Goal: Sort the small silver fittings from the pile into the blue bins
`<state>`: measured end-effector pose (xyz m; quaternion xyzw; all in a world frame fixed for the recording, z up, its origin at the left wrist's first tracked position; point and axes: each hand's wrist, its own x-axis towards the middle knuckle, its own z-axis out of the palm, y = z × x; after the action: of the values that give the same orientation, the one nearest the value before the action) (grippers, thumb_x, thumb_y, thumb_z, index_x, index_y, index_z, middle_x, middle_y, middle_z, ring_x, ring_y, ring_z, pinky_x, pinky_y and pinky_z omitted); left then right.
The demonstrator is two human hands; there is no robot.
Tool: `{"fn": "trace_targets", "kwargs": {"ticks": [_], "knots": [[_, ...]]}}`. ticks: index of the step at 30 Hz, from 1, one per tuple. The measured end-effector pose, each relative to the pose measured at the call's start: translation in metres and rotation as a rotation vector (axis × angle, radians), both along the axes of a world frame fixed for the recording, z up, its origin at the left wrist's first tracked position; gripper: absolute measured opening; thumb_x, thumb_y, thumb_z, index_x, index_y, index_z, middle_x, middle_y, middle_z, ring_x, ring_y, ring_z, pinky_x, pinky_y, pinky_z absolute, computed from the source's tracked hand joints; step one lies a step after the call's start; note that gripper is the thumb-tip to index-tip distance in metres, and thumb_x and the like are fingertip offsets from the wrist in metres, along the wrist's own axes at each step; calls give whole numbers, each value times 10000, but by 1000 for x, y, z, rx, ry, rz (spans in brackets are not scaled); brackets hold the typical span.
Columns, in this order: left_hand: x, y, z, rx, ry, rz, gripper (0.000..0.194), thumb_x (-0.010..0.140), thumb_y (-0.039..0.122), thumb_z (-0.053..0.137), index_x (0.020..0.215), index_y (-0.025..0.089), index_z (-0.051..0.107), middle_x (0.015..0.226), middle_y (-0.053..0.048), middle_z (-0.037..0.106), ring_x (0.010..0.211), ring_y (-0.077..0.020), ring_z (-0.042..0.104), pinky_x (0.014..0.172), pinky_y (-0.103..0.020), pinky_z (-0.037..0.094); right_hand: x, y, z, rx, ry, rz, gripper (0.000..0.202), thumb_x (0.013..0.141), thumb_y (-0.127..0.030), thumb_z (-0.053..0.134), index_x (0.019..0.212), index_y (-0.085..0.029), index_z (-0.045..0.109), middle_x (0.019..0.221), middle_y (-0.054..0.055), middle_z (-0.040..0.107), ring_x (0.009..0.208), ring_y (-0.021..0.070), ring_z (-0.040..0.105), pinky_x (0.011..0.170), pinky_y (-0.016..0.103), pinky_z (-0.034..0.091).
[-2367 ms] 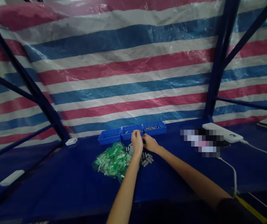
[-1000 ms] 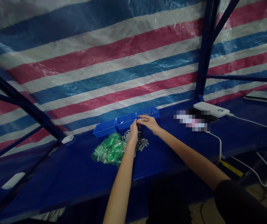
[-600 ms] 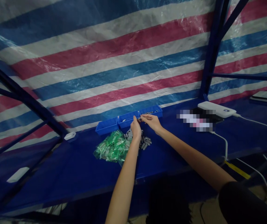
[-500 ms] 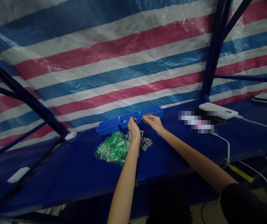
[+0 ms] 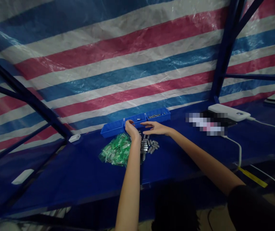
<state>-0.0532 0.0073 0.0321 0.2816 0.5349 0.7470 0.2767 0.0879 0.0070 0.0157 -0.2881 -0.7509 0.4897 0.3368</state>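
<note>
My left hand [image 5: 132, 130] is in front of the middle blue bin [image 5: 135, 119], its fingers mostly hidden behind the hand. My right hand [image 5: 154, 128] is held over the metal cylinders [image 5: 149, 143], its fingers stretched to the left and apart, with nothing visible between them. Small metal parts [image 5: 157, 116] lie in the right blue bin [image 5: 167, 115]. A small shiny piece [image 5: 138, 119] shows in the middle bin. Left of the cylinders, beside my left wrist, rests a clear bag of green and white pieces [image 5: 117, 150].
The left blue bin [image 5: 112, 128] stands at the back of the blue table [image 5: 79, 173]. A white power bank [image 5: 229, 112] with cables and a blurred item lie at the right. Blue metal posts [image 5: 220, 64] flank a striped sheet. Small white devices [image 5: 74, 138] sit at the left.
My right hand has moved back from the right bin toward the cylinders, and its fingers have spread. My left hand has shifted slightly left. The view has shifted a little.
</note>
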Motion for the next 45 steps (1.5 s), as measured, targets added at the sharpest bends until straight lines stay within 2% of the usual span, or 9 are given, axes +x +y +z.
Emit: {"fn": "trace_targets", "kwargs": {"ticks": [4,7,11,16,20,24,32,38,45], "knots": [[3,-8,6,144,269,30,249,818,252,334,623,184,474,641,17,499,617,-117,462,647,-242,367,9,-6,-6,94,-510,133,1142,361,-447,843,1375,-239,360,1427,126,338,1304,351,297,1046,465,295],[2,-26,14,222,568,-143,230,832,293,371,678,191,509,676,3,543,684,-134,518,697,-243,397,5,-7,-12,196,-635,110,1281,197,-440,855,1367,-232,378,1440,149,287,1307,402,252,1029,472,299],[-10,-63,7,-18,1232,-576,317,818,438,479,1047,242,579,1080,-52,620,1047,-218,529,936,-350,354,0,-5,-14,258,-660,65,1113,274,-483,836,1297,-241,471,1371,127,365,1266,385,309,1020,485,282],[-18,-88,-29,-375,1568,-681,753,803,622,397,1420,227,222,1457,-121,292,1344,-300,248,1063,-448,222,5,-1,-14,318,-652,31,855,462,-451,796,1235,-210,522,1276,132,442,1168,360,390,974,519,307],[3,-81,-50,-432,1654,-509,788,845,612,288,1434,108,147,1453,-199,257,1355,-322,202,1067,-455,222,6,7,-23,385,-530,-24,537,576,-303,746,1087,-199,619,1114,101,557,1037,281,504,895,413,401],[22,-66,-53,-432,1718,-426,782,857,586,297,1422,63,163,1422,-236,299,1339,-337,237,1055,-460,242,4,17,-36,414,-349,-172,280,647,-146,639,927,-139,660,911,86,643,835,206,591,765,308,453],[12,-50,-38,-263,1663,-517,764,828,608,357,1413,143,201,1349,-187,393,1232,-305,385,1019,-477,271,3,23,-46,357,-246,-311,227,606,-133,632,831,-151,659,756,44,690,686,180,626,616,251,459],[-3,-41,-15,-265,1534,-578,496,862,543,341,1239,244,461,1212,-101,511,1142,-272,466,984,-491,289,4,24,-47,272,-184,-357,243,606,-100,595,824,-173,678,770,43,705,690,178,650,643,252,481],[-7,-27,-15,-88,1063,-581,278,818,402,505,998,200,569,740,-15,638,721,-168,601,747,-326,449,-2,20,-27,9,229,-408,343,650,-282,664,966,-149,653,747,36,685,660,155,635,650,271,503]]}}
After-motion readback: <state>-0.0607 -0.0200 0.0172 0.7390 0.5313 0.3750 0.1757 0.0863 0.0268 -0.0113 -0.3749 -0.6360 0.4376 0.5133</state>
